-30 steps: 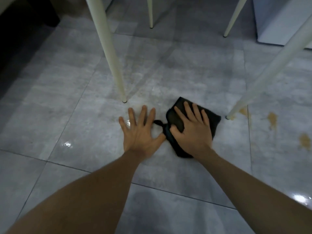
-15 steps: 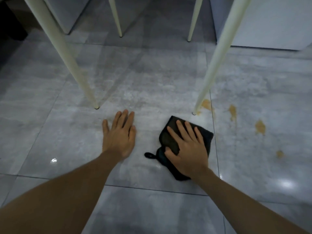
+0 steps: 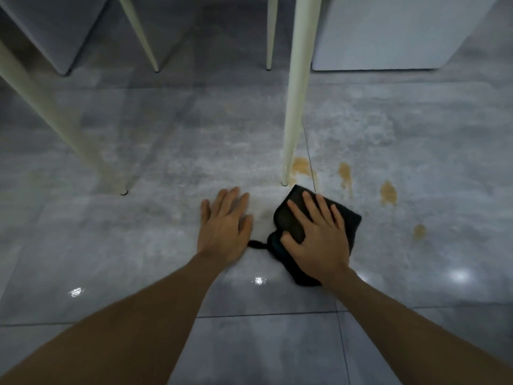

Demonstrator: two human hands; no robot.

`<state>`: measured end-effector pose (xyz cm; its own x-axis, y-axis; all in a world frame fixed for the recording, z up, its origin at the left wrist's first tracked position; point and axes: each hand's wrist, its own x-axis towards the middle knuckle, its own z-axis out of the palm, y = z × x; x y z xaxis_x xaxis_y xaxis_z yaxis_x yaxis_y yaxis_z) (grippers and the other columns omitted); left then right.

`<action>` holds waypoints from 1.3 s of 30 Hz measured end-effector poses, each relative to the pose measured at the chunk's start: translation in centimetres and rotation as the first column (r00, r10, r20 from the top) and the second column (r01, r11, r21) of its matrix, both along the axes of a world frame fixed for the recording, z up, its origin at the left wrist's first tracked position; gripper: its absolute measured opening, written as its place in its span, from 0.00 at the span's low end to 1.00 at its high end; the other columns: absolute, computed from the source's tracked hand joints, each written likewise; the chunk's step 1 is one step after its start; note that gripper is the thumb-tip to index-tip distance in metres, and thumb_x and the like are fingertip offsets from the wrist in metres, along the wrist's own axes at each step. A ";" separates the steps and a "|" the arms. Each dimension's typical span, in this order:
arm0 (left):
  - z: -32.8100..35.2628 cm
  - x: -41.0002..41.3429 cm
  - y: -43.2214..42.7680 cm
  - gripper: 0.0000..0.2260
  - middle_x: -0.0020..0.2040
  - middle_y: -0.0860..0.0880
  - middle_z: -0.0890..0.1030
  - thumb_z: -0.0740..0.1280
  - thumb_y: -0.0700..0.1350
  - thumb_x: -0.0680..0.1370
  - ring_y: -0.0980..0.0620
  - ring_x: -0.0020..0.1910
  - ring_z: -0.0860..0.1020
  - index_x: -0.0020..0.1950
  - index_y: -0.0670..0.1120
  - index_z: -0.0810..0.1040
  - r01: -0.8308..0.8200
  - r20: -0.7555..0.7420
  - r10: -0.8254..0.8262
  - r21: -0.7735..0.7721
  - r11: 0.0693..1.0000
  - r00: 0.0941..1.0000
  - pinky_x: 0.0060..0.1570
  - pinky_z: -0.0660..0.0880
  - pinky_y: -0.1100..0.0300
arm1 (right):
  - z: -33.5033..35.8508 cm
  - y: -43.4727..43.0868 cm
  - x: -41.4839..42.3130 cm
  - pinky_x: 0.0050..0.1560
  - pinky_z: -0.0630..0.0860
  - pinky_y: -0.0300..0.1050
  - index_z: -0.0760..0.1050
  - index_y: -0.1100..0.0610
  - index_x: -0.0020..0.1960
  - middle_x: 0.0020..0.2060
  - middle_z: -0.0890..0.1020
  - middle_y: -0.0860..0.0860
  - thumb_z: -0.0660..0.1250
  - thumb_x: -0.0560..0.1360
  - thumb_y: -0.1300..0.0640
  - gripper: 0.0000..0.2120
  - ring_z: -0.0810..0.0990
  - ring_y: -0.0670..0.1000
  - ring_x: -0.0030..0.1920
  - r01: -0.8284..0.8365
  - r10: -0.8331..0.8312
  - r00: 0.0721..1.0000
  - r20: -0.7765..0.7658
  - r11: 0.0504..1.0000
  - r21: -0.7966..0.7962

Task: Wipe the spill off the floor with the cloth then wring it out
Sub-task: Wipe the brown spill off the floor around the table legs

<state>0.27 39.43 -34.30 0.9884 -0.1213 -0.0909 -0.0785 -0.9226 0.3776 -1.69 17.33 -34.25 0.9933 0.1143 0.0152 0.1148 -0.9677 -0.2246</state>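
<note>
A black folded cloth [image 3: 348, 219] lies flat on the grey tiled floor, with a small loop sticking out at its left. My right hand [image 3: 319, 237] presses down on it, fingers spread and palm flat. My left hand [image 3: 224, 229] rests flat on the bare tile just left of the cloth, holding nothing. Brownish spill patches mark the floor beyond and to the right of the cloth: one by the table leg [image 3: 301, 166], and others farther right [image 3: 388, 193].
A cream table leg [image 3: 295, 107] stands on the floor right at the cloth's far corner. Another slanted leg [image 3: 63, 129] comes down at the left, and two thinner legs stand farther back. A white cabinet [image 3: 394, 31] sits at the back right.
My right hand has slid the cloth to the right and forward, up to the foot of the table leg and closer to the brown patches. My left hand followed it along the floor.
</note>
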 end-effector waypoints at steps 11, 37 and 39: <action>0.2 4.7 -7.9 0.26 0.84 0.51 0.42 0.44 0.58 0.84 0.44 0.81 0.37 0.83 0.57 0.43 -0.109 -0.114 0.127 0.151 0.983 0.985 0.76 0.36 0.36 | -0.3 -3.9 -1.3 0.79 0.54 0.58 0.68 0.45 0.77 0.80 0.64 0.51 0.57 0.76 0.37 0.31 0.60 0.56 0.80 0.045 -0.045 0.999 0.029 0.999 0.026; -0.9 4.3 -8.0 0.27 0.83 0.50 0.39 0.41 0.57 0.83 0.43 0.80 0.34 0.82 0.55 0.39 -0.102 -0.033 0.108 0.143 0.984 0.994 0.74 0.34 0.33 | 0.0 -2.4 14.9 0.80 0.49 0.60 0.63 0.43 0.79 0.81 0.61 0.51 0.50 0.77 0.34 0.32 0.54 0.57 0.81 0.258 -0.257 0.966 -0.011 0.966 0.019; -0.8 4.3 -8.1 0.27 0.83 0.50 0.40 0.41 0.57 0.83 0.43 0.80 0.34 0.82 0.55 0.39 -0.107 -0.028 0.112 0.134 0.985 0.993 0.74 0.34 0.33 | 0.1 -3.3 15.5 0.80 0.48 0.60 0.62 0.43 0.80 0.82 0.60 0.51 0.50 0.77 0.34 0.33 0.53 0.57 0.81 0.305 -0.305 0.952 -0.033 0.952 -0.008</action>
<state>4.54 31.37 -35.12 0.9910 0.0031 -0.1341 0.0372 -0.9669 0.2524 13.77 14.06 -34.19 0.9809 -0.1938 -0.0185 -0.1931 -0.9561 -0.2205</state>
